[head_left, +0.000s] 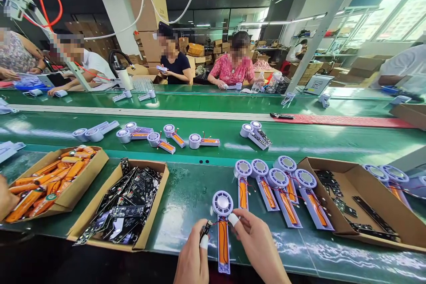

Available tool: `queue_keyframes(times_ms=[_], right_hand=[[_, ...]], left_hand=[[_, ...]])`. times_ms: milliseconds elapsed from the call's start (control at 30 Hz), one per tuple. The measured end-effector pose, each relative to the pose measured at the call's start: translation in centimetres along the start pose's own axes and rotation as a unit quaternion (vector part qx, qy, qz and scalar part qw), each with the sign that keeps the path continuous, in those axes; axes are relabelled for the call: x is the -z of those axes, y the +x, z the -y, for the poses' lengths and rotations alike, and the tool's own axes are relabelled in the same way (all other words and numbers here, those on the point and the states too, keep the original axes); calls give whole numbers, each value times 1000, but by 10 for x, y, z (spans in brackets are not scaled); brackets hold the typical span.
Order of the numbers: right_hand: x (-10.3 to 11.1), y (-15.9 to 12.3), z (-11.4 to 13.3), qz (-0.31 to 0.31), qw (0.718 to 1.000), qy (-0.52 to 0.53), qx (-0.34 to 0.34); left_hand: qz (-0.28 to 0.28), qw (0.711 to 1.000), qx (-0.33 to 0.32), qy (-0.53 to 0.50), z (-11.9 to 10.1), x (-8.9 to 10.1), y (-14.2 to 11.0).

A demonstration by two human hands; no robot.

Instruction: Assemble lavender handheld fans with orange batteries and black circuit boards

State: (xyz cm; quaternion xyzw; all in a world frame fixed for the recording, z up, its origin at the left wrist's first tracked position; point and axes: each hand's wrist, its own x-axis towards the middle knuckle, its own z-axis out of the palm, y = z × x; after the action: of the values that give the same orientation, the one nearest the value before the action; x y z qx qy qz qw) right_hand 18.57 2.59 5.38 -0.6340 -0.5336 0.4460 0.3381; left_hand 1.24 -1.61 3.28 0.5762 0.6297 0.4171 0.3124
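The left hand (195, 257) pinches a small circuit board (205, 229); the right hand (256, 242) has fingertips at the neck of a purple fan (222, 203), its exact grip unclear. The fan lies at lower centre, an orange battery (223, 244) in its handle. More fans (278, 178) lie right of it; a box (153, 206) of dark boards (128, 204) sits at lower left.
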Motion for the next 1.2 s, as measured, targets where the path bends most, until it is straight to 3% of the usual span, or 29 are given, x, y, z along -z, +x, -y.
queue_keyframes(times_ms=[67,133,233,367,533,767,1000,1200], right_hand=[[-3,1,-2,-73,993,-37,83],[-6,0,-3,-134,963,-93,215],[-12,-3,-2,-116,914,-140,362],[-18,-6,6,-42,923,-135,358],[-11,-4,14,30,918,-155,364],[-13,-2,13,6,900,-151,409],[-13,-3,10,9,894,-174,414],[-16,-4,6,-15,884,-181,431]], left_hand=[[5,1000,16,-9,-1,0,1],[20,999,33,-25,-2,0,3],[56,997,44,-41,-5,1,6],[98,989,88,-62,-11,5,8],[86,986,122,-78,-21,10,7],[88,993,53,-54,-29,12,14],[178,958,167,-149,-28,12,22],[176,960,164,-140,-29,14,25]])
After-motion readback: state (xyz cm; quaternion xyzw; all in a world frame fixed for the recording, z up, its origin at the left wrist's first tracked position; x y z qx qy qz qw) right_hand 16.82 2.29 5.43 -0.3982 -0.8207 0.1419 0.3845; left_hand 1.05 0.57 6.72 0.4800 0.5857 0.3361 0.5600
